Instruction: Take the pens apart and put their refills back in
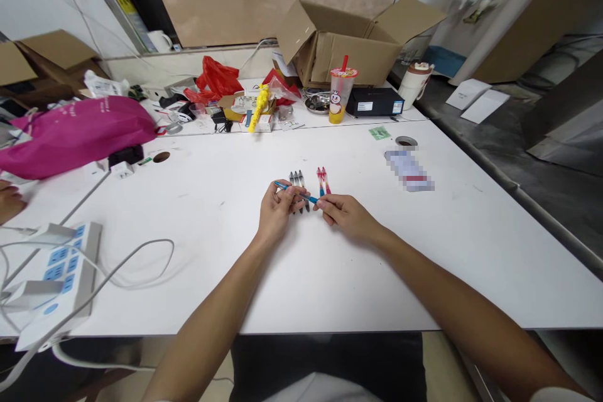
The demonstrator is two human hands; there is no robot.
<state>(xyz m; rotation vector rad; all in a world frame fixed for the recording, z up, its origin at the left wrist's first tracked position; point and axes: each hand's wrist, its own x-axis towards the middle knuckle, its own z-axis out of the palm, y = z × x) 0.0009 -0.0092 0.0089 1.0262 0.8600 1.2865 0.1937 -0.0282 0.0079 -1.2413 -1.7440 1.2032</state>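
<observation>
A blue pen [309, 199] is held slantwise above the white table between my two hands. The fingers of my left hand [274, 212] are closed round its upper left part. At the lower right end, my right hand [349, 217] pinches the pen between thumb and fingertips. Behind my left fingers lie several black pens [296, 177] side by side, partly hidden. Just to their right, red pens [322, 174] lie close together, with a bit of blue beside them; my right hand hides their near ends.
A power strip [89, 264] with looping cables lies at left, below a magenta bag [89, 132]. Another person's hand [10, 201] shows at the left edge. A drink cup [340, 94], cardboard box [353, 53] and black box [375, 102] stand behind; a tape roll [406, 141] lies right.
</observation>
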